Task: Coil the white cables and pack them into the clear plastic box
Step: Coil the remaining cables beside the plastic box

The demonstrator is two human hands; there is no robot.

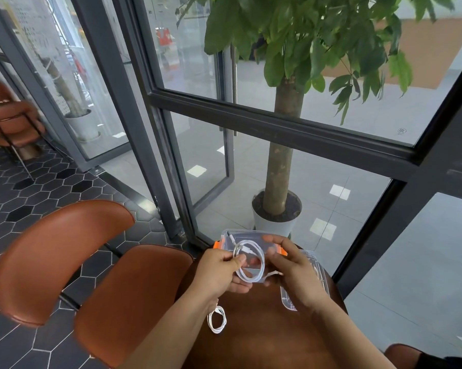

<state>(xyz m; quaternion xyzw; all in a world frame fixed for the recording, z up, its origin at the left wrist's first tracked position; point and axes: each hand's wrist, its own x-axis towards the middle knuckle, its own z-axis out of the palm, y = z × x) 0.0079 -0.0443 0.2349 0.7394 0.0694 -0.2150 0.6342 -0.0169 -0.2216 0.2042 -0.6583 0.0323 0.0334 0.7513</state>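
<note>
A glass wall [331, 134] in dark frames stands behind one potted tree [283, 145]. Two brown chairs [57, 257] [9, 121] sit at left, and a third brown shape at bottom right is cut off. On the table [264, 336] are one clear box [251, 234] and its lid [313, 262], which is partly hidden. Two white cables show. The left hand [219, 265] and right hand [291, 265] both pinch one cable [244, 276], looped into a ring over the box. The other cable [217, 331] lies coiled by the left forearm.
</note>
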